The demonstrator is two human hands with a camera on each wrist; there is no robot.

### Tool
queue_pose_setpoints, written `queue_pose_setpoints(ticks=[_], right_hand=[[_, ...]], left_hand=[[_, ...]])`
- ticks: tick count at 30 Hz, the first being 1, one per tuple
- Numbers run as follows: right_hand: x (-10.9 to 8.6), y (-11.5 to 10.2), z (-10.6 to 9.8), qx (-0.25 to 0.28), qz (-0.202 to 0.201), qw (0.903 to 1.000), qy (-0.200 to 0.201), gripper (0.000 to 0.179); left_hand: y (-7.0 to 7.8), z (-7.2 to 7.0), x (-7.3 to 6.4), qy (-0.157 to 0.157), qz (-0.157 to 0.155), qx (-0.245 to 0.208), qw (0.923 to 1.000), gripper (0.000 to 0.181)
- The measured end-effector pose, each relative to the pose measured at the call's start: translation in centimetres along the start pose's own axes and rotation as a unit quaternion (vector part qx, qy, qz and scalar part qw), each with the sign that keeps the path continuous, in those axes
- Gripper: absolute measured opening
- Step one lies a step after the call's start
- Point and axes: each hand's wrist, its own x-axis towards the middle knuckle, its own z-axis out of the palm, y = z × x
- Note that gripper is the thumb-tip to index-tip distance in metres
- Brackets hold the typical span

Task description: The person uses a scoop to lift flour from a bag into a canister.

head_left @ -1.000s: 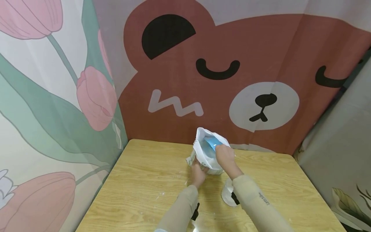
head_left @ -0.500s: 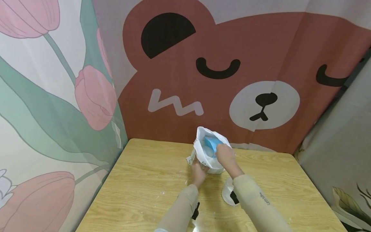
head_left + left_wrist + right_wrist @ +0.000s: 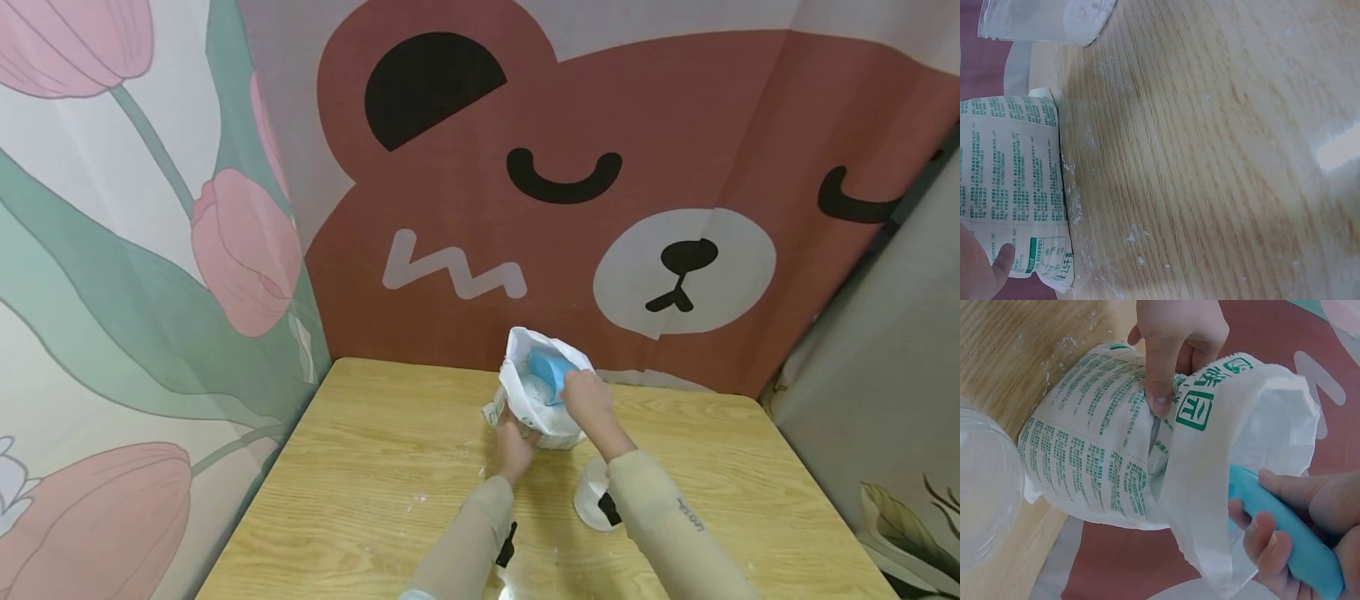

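Observation:
A white bag printed in green point(image 3: 514, 385) stands with its mouth wide toward me on the wooden table, white powder visible inside. My left hand point(image 3: 514, 446) grips the near side of the bag; in the right wrist view its thumb point(image 3: 1160, 394) presses into a fold below the collar. A blue scoop point(image 3: 546, 367) dips into the mouth. Its handle point(image 3: 1291, 537) lies in the curled fingers of my right hand point(image 3: 588, 404), thumb along the top. The bag's wall hides part of the scoop in the right wrist view.
A clear plastic tub point(image 3: 591, 498) stands on the table point(image 3: 360, 467) close by my right forearm, partly covered by the sleeve. White powder specks point(image 3: 1135, 234) dot the wood near the bag. A bear-print curtain point(image 3: 465, 333) hangs right behind the table's far edge.
The blue scoop has turned within the bag, showing more of its side, and more white powder shows beside it. My right hand has shifted slightly right; my left hand keeps its grip.

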Motion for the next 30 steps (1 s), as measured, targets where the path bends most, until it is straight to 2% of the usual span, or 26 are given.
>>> queue_pose_setpoints(ticks=[5, 9, 12, 16, 21, 30], right_hand=[[0.10, 0.40, -0.56, 0.027, 0.012, 0.9995, 0.008, 0.023], [0.01, 0.40, -0.69, 0.048, 0.015, 0.9986, -0.012, 0.022], [-0.12, 0.37, -0.60, 0.085, 0.027, 0.9951, -0.041, 0.021], [-0.20, 0.54, -0.34, 0.150, 0.052, 0.9848, -0.069, 0.027], [-0.21, 0.48, -0.27, 0.207, 0.051, 0.9739, -0.078, 0.030], [-0.30, 0.70, 0.10, 0.302, 0.070, 0.9453, -0.101, 0.029]], left_hand=[[0.01, -0.06, 0.19, 0.002, 0.008, -0.016, 0.9998, 0.064], [0.03, -0.07, 0.22, 0.006, 0.009, -0.012, 0.9999, 0.063], [0.00, -0.01, 0.12, 0.009, 0.009, -0.002, 0.9999, 0.063], [-0.10, 0.10, 0.00, 0.016, 0.014, 0.006, 0.9998, 0.063], [-0.13, 0.14, -0.04, 0.017, 0.010, 0.016, 0.9997, 0.061], [0.04, 0.10, -0.08, 0.011, -0.005, 0.025, 0.9996, 0.062]])
